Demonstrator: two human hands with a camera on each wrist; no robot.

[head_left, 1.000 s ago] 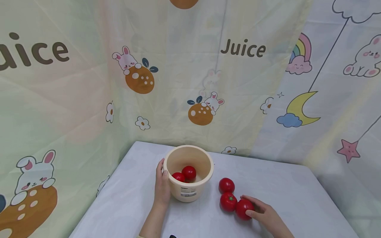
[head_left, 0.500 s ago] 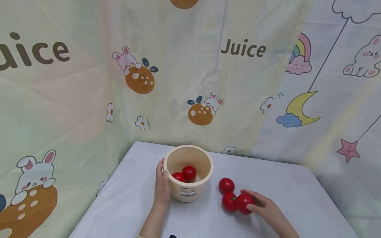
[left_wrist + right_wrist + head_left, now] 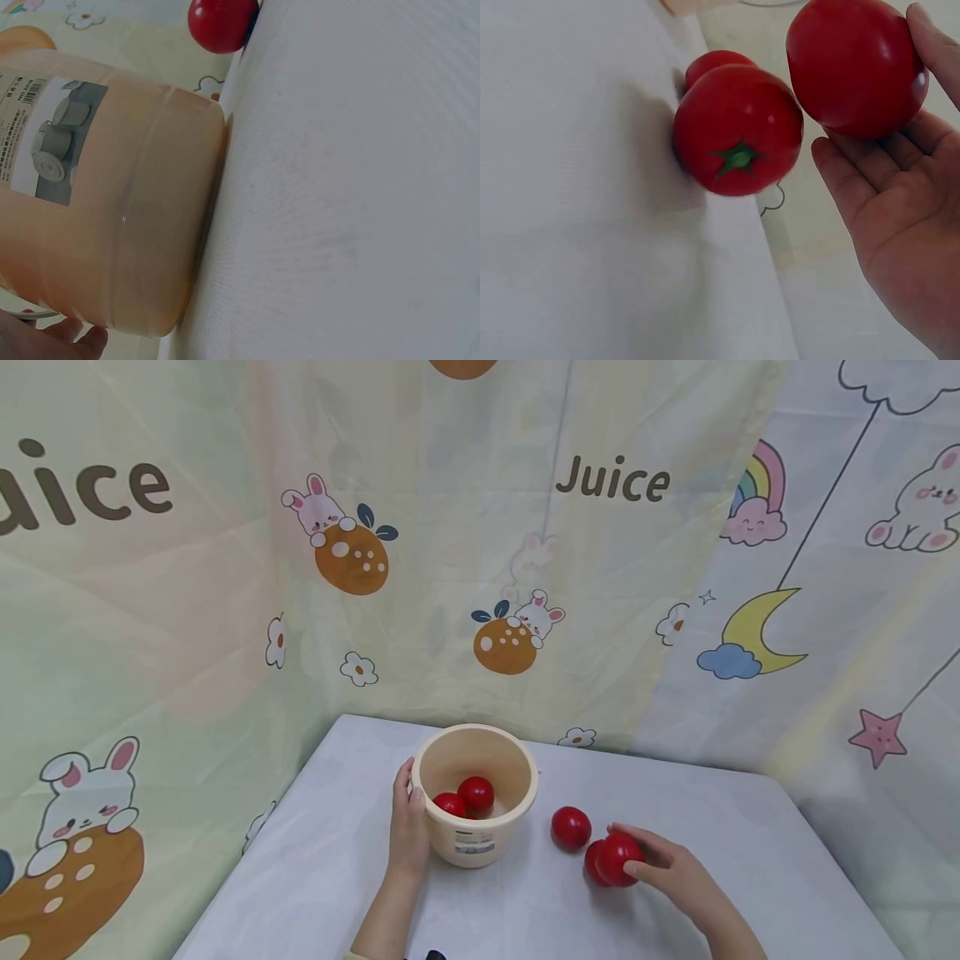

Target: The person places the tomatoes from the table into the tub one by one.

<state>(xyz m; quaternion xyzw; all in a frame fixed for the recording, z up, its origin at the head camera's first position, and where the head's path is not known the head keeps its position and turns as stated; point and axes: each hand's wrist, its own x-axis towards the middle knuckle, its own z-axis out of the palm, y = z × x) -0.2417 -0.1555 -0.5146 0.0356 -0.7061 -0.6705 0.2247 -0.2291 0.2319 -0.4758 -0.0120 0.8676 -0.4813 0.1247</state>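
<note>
A cream plastic bucket [image 3: 504, 842] stands upright on the table, with two tomatoes [image 3: 476, 795] lying inside it. My left hand [image 3: 408, 835] holds the bucket's left side, thumb near the rim; its fingertips show low in the left wrist view [image 3: 79, 341]. Raised over the table, a red tomato [image 3: 855, 67] is gripped between the thumb and fingers of my right hand [image 3: 682, 872]. Close beside it is a second tomato [image 3: 739, 124] with a green stem star, partly hidden behind the held one in the head view. A third tomato [image 3: 571, 828] rests farther back.
The table [image 3: 525, 918] has a white cover, and printed fabric walls [image 3: 420, 635] rise along its back and sides. A small black object [image 3: 435, 955] shows at the front edge of the head view.
My right hand has lifted the tomato up and slightly back. The stem-star tomato has shifted to the right, apart from the rear one. My left hand and the bucket stay in place.
</note>
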